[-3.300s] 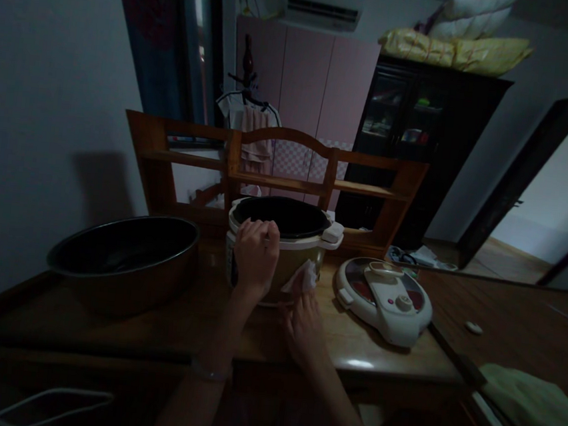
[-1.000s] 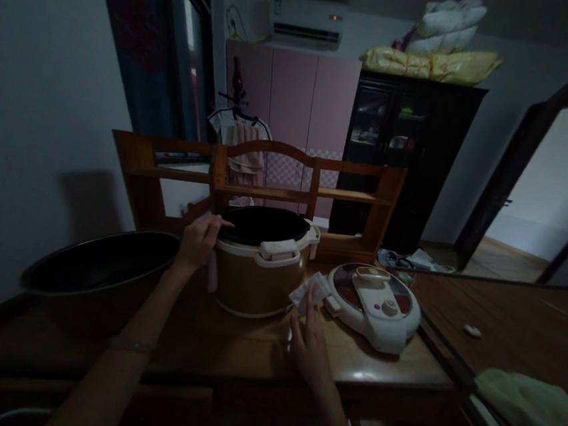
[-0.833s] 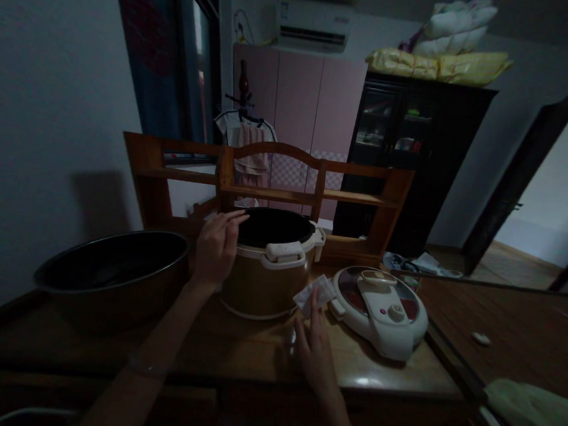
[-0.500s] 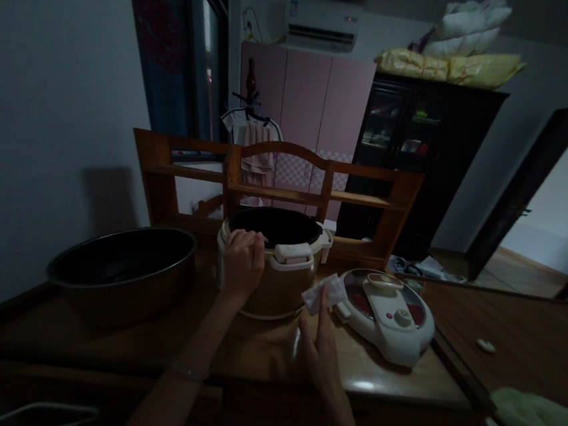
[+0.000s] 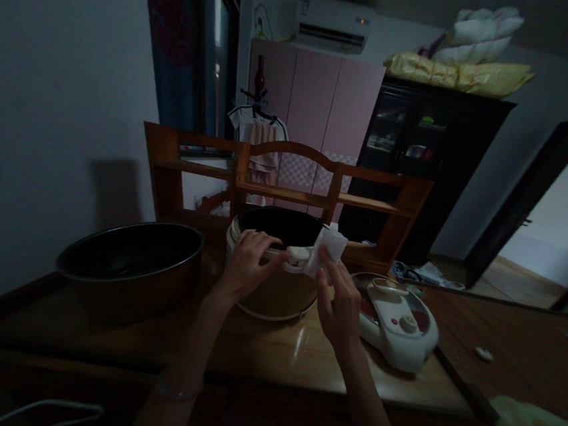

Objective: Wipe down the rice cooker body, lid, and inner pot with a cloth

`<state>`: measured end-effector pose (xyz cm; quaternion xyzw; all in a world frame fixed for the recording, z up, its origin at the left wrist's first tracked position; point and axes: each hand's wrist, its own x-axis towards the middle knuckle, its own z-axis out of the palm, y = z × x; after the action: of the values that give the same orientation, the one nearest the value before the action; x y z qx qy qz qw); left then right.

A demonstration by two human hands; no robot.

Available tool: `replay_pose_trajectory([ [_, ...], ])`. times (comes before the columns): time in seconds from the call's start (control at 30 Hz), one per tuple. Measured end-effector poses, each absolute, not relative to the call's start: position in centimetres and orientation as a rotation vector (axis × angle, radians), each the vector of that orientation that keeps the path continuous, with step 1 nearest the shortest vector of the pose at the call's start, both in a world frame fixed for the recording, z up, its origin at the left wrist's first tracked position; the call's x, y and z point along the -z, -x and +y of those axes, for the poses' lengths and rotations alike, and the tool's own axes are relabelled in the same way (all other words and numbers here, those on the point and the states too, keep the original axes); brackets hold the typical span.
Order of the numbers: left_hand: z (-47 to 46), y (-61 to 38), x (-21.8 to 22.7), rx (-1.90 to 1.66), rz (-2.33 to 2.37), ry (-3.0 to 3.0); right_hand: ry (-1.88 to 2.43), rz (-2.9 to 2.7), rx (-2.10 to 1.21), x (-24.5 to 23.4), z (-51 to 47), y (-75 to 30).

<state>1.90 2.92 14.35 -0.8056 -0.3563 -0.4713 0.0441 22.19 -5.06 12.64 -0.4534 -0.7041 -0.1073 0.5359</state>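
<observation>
A tan rice cooker (image 5: pixel 276 291) with a white rim and a dark inner pot stands open on the wooden table (image 5: pixel 261 348). My left hand (image 5: pixel 248 270) grips its near rim, fingers curled over the edge. My right hand (image 5: pixel 338 302) pinches a folded white cloth (image 5: pixel 327 247) and holds it against the cooker's white front latch. The cooker's detached white lid (image 5: pixel 397 314) lies flat just right of my right hand.
A large dark metal basin (image 5: pixel 130 268) sits left of the cooker. A wooden shelf rack (image 5: pixel 286 186) stands behind it. A small white object (image 5: pixel 484 353) lies on the darker table at right, a pale green cloth (image 5: pixel 539 425) at the lower right.
My right hand lifted the white cloth off the table up to the cooker's front rim. My left hand slid from the cooker's far left rim round to its near edge.
</observation>
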Motion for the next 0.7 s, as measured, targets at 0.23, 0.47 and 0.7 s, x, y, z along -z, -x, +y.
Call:
replay_pose_trajectory([
  [0.23,3.1,-1.9,-14.1,1.466,-1.063,2.480,1.080,-1.699,0.288,-12.9,-4.7,-20.7],
  [0.47,3.0,-2.2,-14.0,1.515,-1.081,2.469,1.083,-1.748,0.435,-13.4,-4.5,-20.2],
  [0.7,3.1,-2.4,-13.9,1.530,-1.110,2.437,1.006,-1.924,0.444,-12.3,-5.4,-18.4],
])
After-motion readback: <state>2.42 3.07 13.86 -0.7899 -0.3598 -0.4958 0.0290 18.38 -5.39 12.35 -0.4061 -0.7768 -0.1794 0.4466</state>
